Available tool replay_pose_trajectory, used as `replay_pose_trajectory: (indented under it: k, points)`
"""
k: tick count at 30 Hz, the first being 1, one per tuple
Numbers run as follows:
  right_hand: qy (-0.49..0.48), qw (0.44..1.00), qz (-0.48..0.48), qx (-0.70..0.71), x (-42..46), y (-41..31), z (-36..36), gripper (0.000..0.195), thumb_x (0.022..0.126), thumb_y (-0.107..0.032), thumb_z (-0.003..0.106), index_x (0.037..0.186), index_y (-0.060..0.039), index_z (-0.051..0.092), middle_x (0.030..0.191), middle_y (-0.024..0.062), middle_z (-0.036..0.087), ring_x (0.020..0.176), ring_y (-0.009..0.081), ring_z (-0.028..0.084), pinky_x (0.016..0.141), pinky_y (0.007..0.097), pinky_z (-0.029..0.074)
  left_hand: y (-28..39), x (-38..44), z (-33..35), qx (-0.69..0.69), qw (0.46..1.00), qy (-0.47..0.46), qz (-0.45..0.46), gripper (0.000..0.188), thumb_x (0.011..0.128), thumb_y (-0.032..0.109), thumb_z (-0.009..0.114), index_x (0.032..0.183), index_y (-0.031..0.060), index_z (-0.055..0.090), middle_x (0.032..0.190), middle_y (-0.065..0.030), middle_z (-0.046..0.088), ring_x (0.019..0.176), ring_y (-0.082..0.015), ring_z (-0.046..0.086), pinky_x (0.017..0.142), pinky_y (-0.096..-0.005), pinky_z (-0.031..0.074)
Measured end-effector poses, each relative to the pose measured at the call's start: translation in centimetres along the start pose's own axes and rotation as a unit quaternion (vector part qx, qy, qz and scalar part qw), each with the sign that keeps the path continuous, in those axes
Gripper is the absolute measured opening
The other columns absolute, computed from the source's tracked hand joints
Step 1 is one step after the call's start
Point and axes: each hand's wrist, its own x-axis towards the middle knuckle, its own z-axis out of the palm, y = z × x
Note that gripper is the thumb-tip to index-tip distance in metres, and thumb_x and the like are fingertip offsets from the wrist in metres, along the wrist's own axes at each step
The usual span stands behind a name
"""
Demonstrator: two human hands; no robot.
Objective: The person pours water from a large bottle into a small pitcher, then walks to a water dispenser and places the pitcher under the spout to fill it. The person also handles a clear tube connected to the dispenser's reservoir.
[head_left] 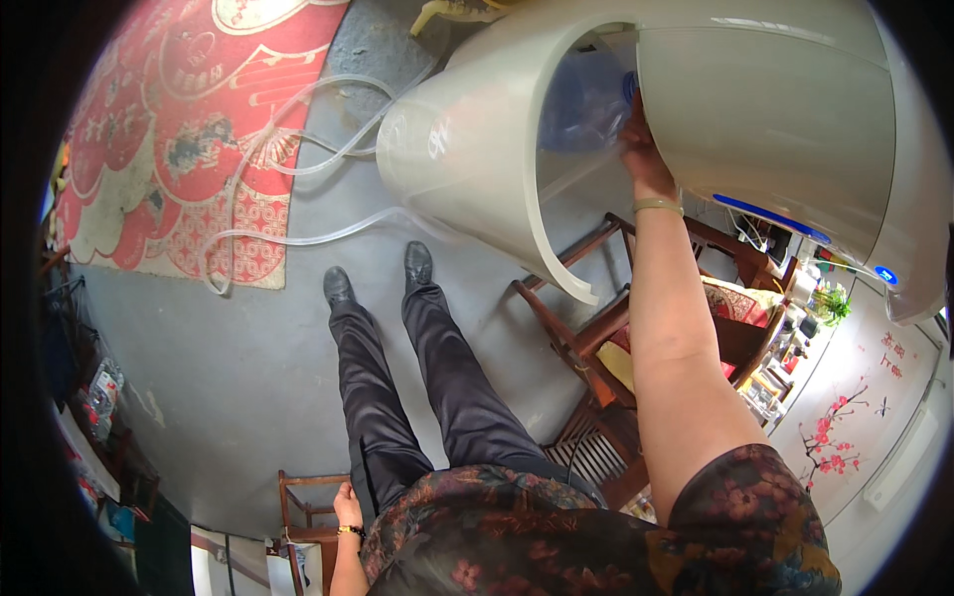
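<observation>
A tall, pale, rounded appliance (462,141) stands before me with an opening in its curved shell. Inside the opening sits a blue translucent plastic container (577,100), which looks like a water jug. My right arm reaches up to it, and my right hand (647,153) is at the opening's right edge, close to a ribbed blue part (630,88). Shadow and the shell's edge partly hide those fingers, so their grip is unclear. Low at my side hangs my left hand (348,506), beside my dark trouser leg, fingers partly turned from view.
Clear plastic hose (298,240) loops from the appliance across the grey floor (238,372) and a worn red mat (201,149). Wooden chairs (551,313) stand under my right arm; another wooden frame (317,480) is near my left hand. Small items crowd a table (775,380) at right.
</observation>
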Motion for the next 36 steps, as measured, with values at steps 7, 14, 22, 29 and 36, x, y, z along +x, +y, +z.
replay_pose_trajectory:
  k: [7,14,22,29,36]
  points:
    - [0.015,0.935,-0.157,-0.317,0.6,0.5,0.5,0.023,0.084,-0.026,0.052,0.101,-0.0112,0.052,0.089,0.0076,0.054,0.059,0.0117,0.045,0.048,0.0224,0.034,7.5,1.5,-1.5,0.075,0.992,0.068,0.076,0.011,0.08,0.003,0.05,0.09,0.0006,0.054,0.075,-0.0161,0.059,0.071,-0.0286,0.058,0.068,-0.0346,0.046]
    - [0.071,0.963,-0.155,-0.21,-0.5,2.2,2.8,0.02,0.082,-0.026,0.054,0.093,-0.0102,0.051,0.08,0.0057,0.05,0.067,0.0167,0.047,0.049,0.0253,0.034,43.5,-2.1,-0.1,0.067,0.789,-0.017,0.61,0.049,0.068,0.003,0.062,0.115,0.0093,0.052,0.112,-0.0145,0.05,0.101,-0.0293,0.051,0.084,-0.0366,0.043]
    - [0.068,0.971,-0.151,-0.172,-0.4,2.5,2.6,0.011,0.08,-0.019,0.055,0.087,-0.0108,0.053,0.072,0.0029,0.051,0.062,0.0124,0.044,0.051,0.0261,0.035,52.3,-3.5,6.2,0.212,0.573,0.118,0.783,0.024,0.069,0.02,0.058,0.088,0.0065,0.052,0.101,-0.0114,0.052,0.11,-0.0269,0.04,0.1,-0.0371,0.029]
    - [0.088,0.98,-0.115,-0.135,0.8,1.4,-0.9,0.016,0.081,-0.023,0.055,0.086,-0.0093,0.048,0.075,0.0015,0.045,0.065,0.014,0.044,0.051,0.0254,0.033,53.7,-1.8,1.5,0.186,0.569,0.08,0.797,0.017,0.066,0.015,0.061,0.073,0.0083,0.047,0.076,-0.0046,0.051,0.094,-0.0225,0.046,0.095,-0.0349,0.034]
    - [0.14,0.978,-0.062,-0.138,-0.4,1.6,-0.3,0.01,0.085,-0.021,0.051,0.083,-0.0109,0.049,0.075,0.0009,0.05,0.054,0.0099,0.039,0.046,0.0224,0.03,54.9,0.0,-1.8,0.179,0.563,0.112,0.799,0.015,0.066,0.01,0.061,0.063,0.0069,0.047,0.064,-0.0027,0.05,0.085,-0.0215,0.048,0.087,-0.0323,0.04]
